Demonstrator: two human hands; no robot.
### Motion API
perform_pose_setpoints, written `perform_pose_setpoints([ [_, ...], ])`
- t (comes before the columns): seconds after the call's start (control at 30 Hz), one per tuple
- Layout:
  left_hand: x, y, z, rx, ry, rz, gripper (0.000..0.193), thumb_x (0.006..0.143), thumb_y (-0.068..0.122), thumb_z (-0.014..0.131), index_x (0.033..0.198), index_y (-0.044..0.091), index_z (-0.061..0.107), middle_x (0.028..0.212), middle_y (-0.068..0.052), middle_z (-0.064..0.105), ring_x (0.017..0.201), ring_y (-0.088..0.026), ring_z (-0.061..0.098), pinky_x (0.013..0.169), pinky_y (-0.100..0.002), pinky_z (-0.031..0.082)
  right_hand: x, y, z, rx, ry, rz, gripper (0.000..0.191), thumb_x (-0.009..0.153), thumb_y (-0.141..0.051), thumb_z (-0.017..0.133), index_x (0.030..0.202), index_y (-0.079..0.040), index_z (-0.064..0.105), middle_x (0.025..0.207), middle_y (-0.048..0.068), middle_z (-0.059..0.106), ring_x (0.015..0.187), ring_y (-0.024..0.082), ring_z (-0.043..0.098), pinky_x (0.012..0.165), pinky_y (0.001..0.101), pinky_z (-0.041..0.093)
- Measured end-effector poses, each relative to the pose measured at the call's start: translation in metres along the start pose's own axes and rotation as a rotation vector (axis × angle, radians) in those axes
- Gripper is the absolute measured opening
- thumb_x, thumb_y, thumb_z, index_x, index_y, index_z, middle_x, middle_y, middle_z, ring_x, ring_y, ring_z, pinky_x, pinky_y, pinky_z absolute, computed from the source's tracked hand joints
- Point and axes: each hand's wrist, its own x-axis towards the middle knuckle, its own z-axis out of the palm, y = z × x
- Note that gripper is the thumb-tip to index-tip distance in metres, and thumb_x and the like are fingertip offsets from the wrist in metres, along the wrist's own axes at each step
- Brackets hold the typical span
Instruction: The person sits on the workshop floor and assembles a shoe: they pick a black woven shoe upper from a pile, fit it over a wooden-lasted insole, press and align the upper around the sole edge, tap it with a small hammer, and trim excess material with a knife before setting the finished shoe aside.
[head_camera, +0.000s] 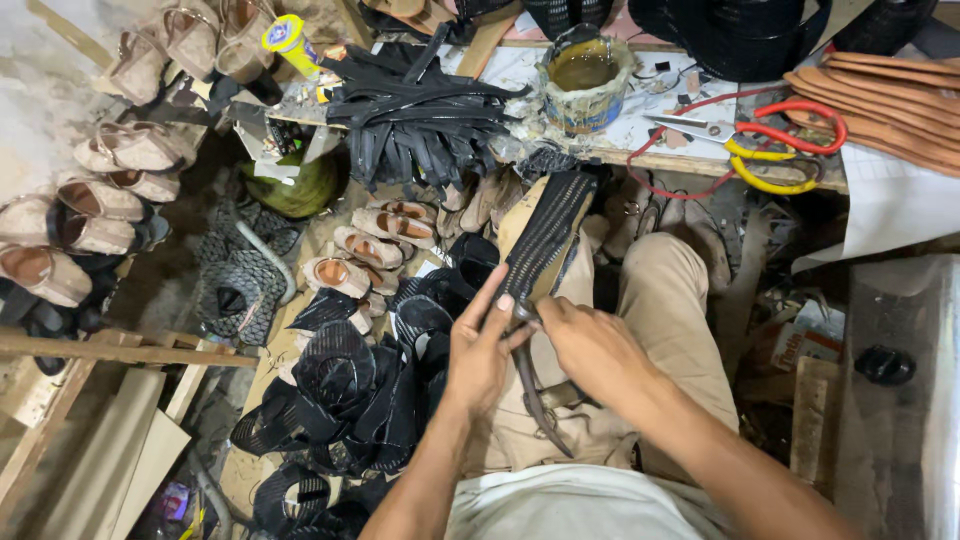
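Note:
A long shoe sole (540, 235) with a black ribbed strap stretched over it rests on my lap and points away from me. My left hand (480, 345) presses its fingers against the near end of the sole. My right hand (590, 345) grips a dark metal pincer tool (530, 385), whose jaws meet the sole's near edge and whose handles hang down toward my waist. My tan trousers (670, 310) lie beneath both hands.
A bench edge runs across the top with a glue tin (585, 72), a heap of black straps (420, 110) and red and yellow scissors (775, 140). Finished black uppers (345, 390) pile at my left. Tan sandals (370, 245) and shoes (100, 190) fill the floor at the left. Tan soles (900, 95) stack at right.

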Motion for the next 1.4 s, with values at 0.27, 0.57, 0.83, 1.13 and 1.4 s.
perform_pose_setpoints([
  [0.27, -0.014, -0.011, 0.009, 0.761, -0.019, 0.489, 0.060, 0.109, 0.010, 0.055, 0.165, 0.009, 0.033, 0.140, -0.017, 0.061, 0.115, -0.012, 0.055, 0.096, -0.029, 0.046, -0.001, -0.007, -0.018, 0.077, -0.117, 0.118, 0.020, 0.093, -0.009, 0.057, 0.104, 0.008, 0.057, 0.094, 0.032, 0.068, 0.089, 0.048, 0.068, 0.078, 0.0546, 0.054],
  [0.57, 0.007, 0.019, 0.006, -0.055, -0.071, -0.148, 0.058, 0.099, 0.016, 0.060, 0.156, 0.014, 0.045, 0.129, -0.007, 0.064, 0.101, -0.017, 0.067, 0.090, -0.046, 0.062, 0.004, 0.004, -0.001, 0.073, -0.089, 0.113, 0.020, 0.088, -0.005, 0.055, 0.107, 0.000, 0.056, 0.084, 0.027, 0.070, 0.084, 0.048, 0.069, 0.072, 0.0577, 0.053],
  [0.83, 0.001, -0.003, 0.007, 0.504, -0.013, 0.071, 0.058, 0.105, 0.017, 0.058, 0.162, 0.015, 0.044, 0.109, -0.008, 0.068, 0.087, -0.009, 0.055, 0.076, -0.030, 0.051, 0.002, 0.030, 0.006, 0.361, -0.323, 0.269, 0.027, 0.095, -0.018, 0.054, 0.098, 0.006, 0.066, 0.083, 0.022, 0.073, 0.074, 0.037, 0.072, 0.069, 0.0498, 0.058],
  [1.13, 0.003, 0.004, 0.004, 0.549, -0.095, 0.227, 0.050, 0.107, 0.015, 0.060, 0.155, 0.008, 0.050, 0.150, -0.014, 0.058, 0.134, -0.022, 0.055, 0.107, -0.039, 0.046, 0.028, 0.043, -0.007, 0.959, -0.516, 0.525, 0.038, 0.102, -0.034, 0.056, 0.095, 0.001, 0.066, 0.068, 0.004, 0.059, 0.055, 0.018, 0.060, 0.049, 0.0310, 0.052],
  [1.4, 0.040, 0.054, 0.012, 0.249, 0.085, -0.449, 0.060, 0.091, 0.018, 0.064, 0.150, 0.020, 0.053, 0.137, -0.003, 0.058, 0.120, -0.027, 0.063, 0.087, -0.053, 0.061, 0.020, 0.048, 0.046, 1.033, -0.222, 0.164, 0.035, 0.109, -0.031, 0.056, 0.091, -0.002, 0.060, 0.070, 0.003, 0.054, 0.057, 0.014, 0.052, 0.051, 0.0299, 0.044],
])
